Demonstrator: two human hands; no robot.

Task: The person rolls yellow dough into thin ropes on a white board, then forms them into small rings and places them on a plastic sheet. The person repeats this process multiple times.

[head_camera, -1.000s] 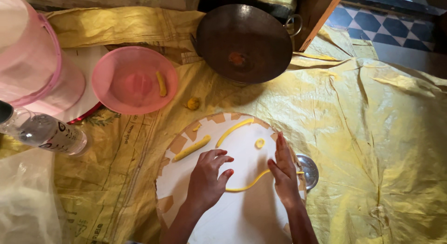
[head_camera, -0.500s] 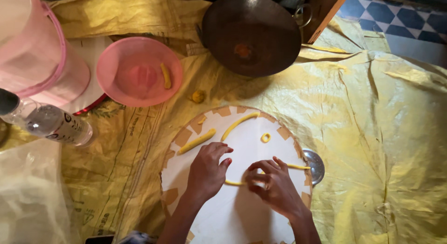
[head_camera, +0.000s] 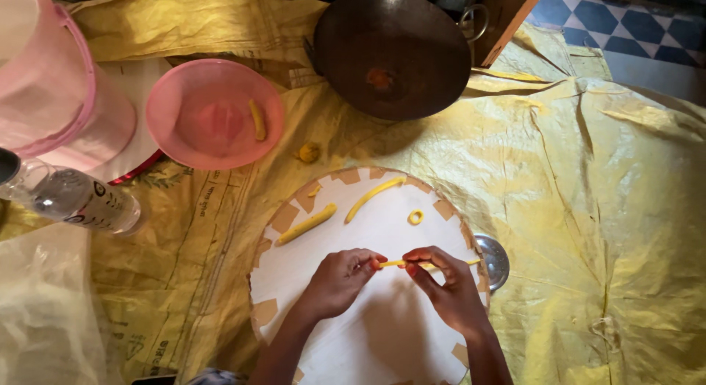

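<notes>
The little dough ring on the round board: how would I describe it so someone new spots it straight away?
Find the round white board in the middle of the yellow sheet. Near its upper right, above the right hand, lies the dough ring. It is the only closed yellow loop; the neighbouring dough strips are long and open-ended.

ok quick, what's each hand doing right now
Left hand: closed, pinching one end of the thin yellow dough strip.
Right hand: closed, fingers pinching the same strip near its middle.
</notes>
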